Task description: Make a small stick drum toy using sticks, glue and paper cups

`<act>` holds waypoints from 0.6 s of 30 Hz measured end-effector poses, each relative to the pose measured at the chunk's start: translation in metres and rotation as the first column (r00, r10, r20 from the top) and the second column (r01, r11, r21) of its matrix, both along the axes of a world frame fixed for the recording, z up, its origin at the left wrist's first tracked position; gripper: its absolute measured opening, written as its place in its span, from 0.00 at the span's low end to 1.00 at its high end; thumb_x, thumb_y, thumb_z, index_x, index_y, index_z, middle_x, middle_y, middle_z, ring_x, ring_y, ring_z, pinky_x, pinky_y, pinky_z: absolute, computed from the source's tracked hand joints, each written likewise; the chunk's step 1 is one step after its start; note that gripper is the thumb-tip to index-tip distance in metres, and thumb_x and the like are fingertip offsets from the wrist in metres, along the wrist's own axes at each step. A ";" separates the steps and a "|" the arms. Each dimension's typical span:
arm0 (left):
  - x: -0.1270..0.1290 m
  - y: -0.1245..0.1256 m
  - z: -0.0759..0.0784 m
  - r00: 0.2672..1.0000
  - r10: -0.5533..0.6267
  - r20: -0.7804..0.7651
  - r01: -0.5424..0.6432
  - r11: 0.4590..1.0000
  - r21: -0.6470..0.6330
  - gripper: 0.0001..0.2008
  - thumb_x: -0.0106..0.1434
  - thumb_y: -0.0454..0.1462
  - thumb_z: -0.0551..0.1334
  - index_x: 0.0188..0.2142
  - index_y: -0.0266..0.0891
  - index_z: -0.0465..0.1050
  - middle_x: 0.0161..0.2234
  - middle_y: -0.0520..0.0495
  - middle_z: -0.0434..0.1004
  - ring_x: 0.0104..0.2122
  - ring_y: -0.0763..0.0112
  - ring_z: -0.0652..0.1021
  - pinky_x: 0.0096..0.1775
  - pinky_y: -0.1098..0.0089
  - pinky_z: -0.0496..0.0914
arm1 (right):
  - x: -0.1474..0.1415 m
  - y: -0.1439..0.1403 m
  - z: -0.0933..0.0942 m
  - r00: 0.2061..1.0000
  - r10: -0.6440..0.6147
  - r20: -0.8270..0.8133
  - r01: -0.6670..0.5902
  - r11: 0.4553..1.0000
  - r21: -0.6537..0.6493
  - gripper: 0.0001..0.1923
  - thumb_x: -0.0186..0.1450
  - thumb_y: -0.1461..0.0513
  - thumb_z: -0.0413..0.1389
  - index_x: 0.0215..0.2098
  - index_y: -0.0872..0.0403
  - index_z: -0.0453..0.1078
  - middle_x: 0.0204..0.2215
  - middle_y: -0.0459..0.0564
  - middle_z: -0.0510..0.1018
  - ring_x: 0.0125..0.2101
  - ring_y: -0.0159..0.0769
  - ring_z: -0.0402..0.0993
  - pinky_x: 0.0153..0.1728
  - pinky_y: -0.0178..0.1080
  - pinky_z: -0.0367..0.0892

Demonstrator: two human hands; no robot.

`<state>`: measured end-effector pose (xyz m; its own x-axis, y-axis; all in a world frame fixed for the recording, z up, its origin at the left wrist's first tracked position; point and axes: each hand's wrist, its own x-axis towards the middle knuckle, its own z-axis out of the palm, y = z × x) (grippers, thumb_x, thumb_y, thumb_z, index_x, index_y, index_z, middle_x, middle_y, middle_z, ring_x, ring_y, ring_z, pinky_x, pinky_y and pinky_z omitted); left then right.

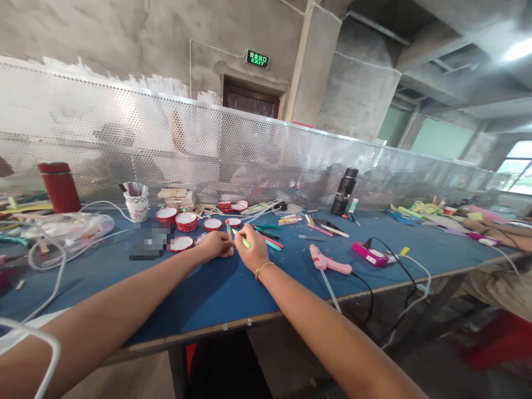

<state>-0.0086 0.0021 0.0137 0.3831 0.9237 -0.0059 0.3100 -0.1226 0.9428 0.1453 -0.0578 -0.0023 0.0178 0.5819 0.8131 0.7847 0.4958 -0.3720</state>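
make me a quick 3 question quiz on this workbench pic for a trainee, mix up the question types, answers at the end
1. Short answer: what is the right hand holding?
2. True or false: the pink glue gun lies on the blue table, out of both hands.
3. Fill in the missing word: around the right wrist is a gold-coloured ____.

Key
1. A light-green marker.
2. True.
3. Bracelet.
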 end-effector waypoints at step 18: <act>0.000 0.003 -0.002 1.000 0.001 -0.007 -0.001 1.000 0.003 0.13 0.48 0.41 0.76 0.24 0.38 0.75 0.21 0.49 0.80 0.24 0.70 0.80 0.30 0.73 0.76 | 0.000 0.002 -0.001 1.000 -0.005 0.008 0.005 1.000 0.001 0.07 0.71 0.60 0.52 0.34 0.49 0.66 0.26 0.46 0.79 0.28 0.37 0.75 0.32 0.35 0.61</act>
